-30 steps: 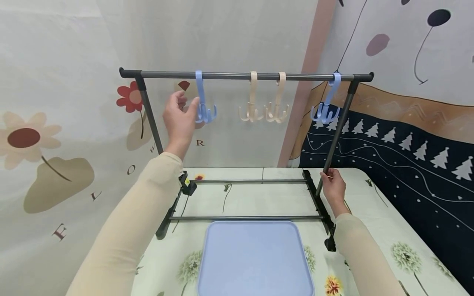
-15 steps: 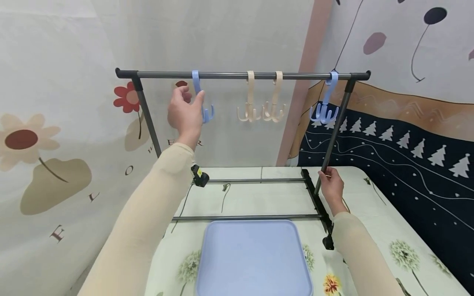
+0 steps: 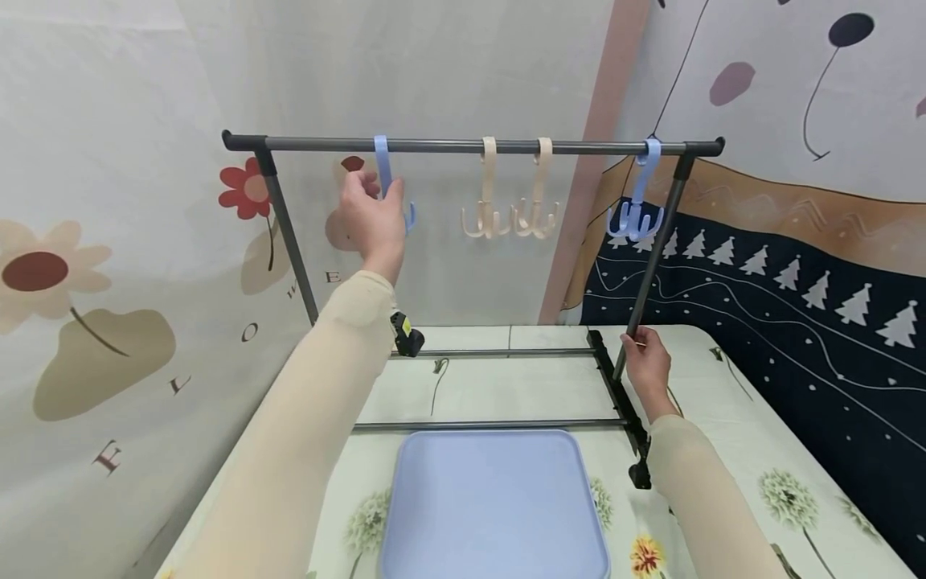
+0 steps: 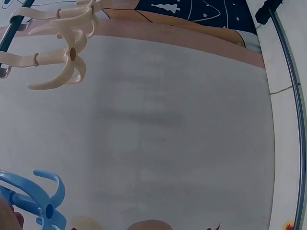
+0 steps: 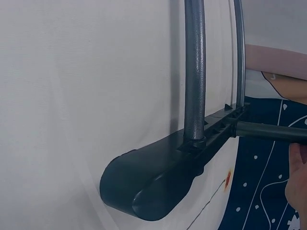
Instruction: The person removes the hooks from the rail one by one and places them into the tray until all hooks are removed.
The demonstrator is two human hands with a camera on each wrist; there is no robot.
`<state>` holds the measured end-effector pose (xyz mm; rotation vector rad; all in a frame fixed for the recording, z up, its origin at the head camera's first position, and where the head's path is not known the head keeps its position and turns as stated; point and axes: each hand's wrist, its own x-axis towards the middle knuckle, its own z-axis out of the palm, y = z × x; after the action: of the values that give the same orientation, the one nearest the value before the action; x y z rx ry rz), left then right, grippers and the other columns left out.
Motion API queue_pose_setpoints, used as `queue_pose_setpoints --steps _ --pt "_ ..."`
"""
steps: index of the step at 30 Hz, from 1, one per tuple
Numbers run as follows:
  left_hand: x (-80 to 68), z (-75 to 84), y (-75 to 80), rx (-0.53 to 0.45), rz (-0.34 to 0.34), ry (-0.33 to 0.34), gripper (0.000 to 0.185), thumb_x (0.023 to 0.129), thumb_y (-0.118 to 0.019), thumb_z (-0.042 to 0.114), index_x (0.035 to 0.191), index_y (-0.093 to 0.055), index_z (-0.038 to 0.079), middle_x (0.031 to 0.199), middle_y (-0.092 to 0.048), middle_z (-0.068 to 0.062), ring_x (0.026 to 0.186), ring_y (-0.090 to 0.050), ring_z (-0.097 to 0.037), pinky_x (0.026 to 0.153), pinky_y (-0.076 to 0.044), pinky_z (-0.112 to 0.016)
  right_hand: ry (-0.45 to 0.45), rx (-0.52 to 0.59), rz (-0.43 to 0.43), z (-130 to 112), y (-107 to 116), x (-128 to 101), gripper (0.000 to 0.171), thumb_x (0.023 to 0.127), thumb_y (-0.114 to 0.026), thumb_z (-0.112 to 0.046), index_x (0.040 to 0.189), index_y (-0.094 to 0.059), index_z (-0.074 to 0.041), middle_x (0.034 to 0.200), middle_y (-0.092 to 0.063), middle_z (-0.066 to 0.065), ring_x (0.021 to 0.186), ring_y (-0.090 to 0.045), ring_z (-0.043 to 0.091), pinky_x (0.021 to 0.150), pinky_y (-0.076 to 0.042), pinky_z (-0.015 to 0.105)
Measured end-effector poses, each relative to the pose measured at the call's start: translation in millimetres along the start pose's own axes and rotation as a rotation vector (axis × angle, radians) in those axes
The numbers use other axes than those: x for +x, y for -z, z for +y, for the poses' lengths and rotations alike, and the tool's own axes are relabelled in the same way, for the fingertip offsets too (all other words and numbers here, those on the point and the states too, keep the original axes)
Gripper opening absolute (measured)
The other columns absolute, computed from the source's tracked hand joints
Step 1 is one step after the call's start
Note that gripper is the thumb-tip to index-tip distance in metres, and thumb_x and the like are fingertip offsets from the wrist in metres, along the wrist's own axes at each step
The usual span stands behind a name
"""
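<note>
A dark metal rack [image 3: 463,146] stands on the table, and several multi-prong hooks hang from its top bar. My left hand [image 3: 374,211] is raised to the left blue hook [image 3: 381,161] and holds its lower part between thumb and fingers, hiding most of the prongs. In the left wrist view the blue hook's prongs [image 4: 45,201] show right by a fingertip [image 4: 7,218]. Two beige hooks [image 3: 510,217] hang mid-bar, and a second blue hook [image 3: 635,215] hangs at the right end. My right hand [image 3: 644,358] grips the rack's right upright [image 3: 660,249] low down.
A light blue tray [image 3: 495,503] lies on the flowered tablecloth in front of the rack's base bars [image 3: 492,424]. The rack's right foot [image 5: 163,179] rests on the cloth. Patterned fabric walls close in behind, left and right.
My left hand has moved right and up from beside the left blue hook until it closes on it. The right hand stays on the upright.
</note>
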<state>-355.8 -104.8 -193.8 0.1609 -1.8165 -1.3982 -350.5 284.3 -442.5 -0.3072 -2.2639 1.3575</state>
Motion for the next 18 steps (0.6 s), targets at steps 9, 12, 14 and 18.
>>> queue_pose_setpoints --steps 9,12,14,18 --pt "3.0 -5.3 -7.2 0.079 0.071 0.002 0.031 0.093 -0.071 0.029 0.115 -0.062 0.009 0.106 -0.066 -0.004 0.097 -0.057 -0.015 0.084 -0.042 -0.031 -0.004 0.0 -0.004 -0.5 -0.1 -1.4 0.039 0.104 -0.053 -0.025 0.131 -0.049 0.002 0.126 -0.057 0.022 0.12 -0.056 0.037 0.101 -0.044 0.049" --pt "3.0 -5.8 -8.6 0.081 0.074 0.0 0.029 0.094 -0.07 0.029 0.114 -0.062 0.009 0.105 -0.067 -0.003 0.098 -0.059 -0.016 0.085 -0.041 -0.032 -0.006 0.004 -0.007 -0.5 0.1 -2.2 0.038 0.104 -0.053 -0.024 0.132 -0.05 0.002 0.127 -0.057 0.022 0.12 -0.056 0.036 0.101 -0.044 0.049" --pt "2.5 -6.0 -8.9 0.063 0.065 -0.001 0.028 0.094 -0.069 0.028 0.114 -0.061 0.009 0.106 -0.067 -0.003 0.099 -0.059 -0.016 0.086 -0.041 -0.032 -0.008 0.003 -0.009 -0.8 0.2 -2.5 0.038 0.105 -0.052 -0.024 0.132 -0.05 0.002 0.127 -0.057 0.021 0.12 -0.055 0.036 0.101 -0.044 0.049" --pt "1.2 -6.9 -8.7 0.012 0.045 0.0 0.028 0.096 -0.068 0.026 0.115 -0.059 0.008 0.107 -0.065 -0.004 0.099 -0.058 -0.014 0.086 -0.044 -0.03 -0.013 0.004 -0.012 -2.0 -0.2 -2.4 0.037 0.105 -0.051 -0.025 0.132 -0.05 0.001 0.127 -0.057 0.021 0.121 -0.055 0.035 0.101 -0.044 0.048"
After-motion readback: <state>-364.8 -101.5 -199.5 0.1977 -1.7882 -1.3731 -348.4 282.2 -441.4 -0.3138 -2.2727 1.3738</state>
